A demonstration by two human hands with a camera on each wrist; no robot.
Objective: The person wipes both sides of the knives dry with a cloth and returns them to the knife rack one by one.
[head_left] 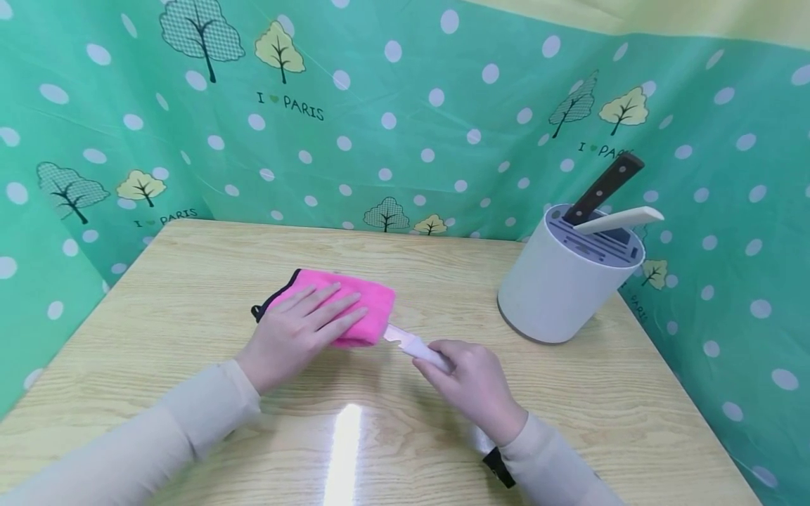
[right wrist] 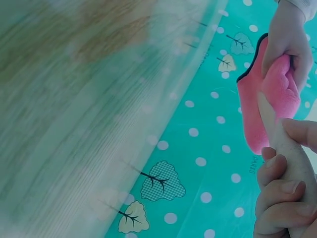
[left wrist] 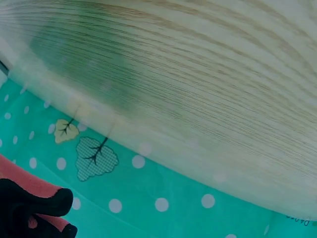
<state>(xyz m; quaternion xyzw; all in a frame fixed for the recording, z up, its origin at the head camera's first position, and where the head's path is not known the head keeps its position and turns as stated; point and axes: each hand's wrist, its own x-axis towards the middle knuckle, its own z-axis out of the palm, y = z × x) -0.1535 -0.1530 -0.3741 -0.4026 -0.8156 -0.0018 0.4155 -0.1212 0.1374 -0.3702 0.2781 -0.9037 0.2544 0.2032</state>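
My left hand (head_left: 297, 337) holds a pink cloth (head_left: 380, 302) with black edging and a small black loop. Its fingers lie across the top of the cloth; the right wrist view shows the cloth (right wrist: 252, 109) bunched between thumb and fingers. A white-handled knife (head_left: 400, 337), notched near its handle, runs into the cloth, which hides most of the blade in the head view. My right hand (head_left: 474, 379) grips the knife's handle, fingers curled round it. In the right wrist view, the pale blade (right wrist: 266, 111) lies against the cloth. The left wrist view catches only a cloth corner (left wrist: 39, 191).
At the right of the wooden table (head_left: 190, 281) stands a white round knife block (head_left: 544, 288). A dark-handled knife (head_left: 604, 188) and a white handle (head_left: 620, 219) stick out of its slotted top. Green dotted curtain (head_left: 405, 161) surrounds the table's back and sides.
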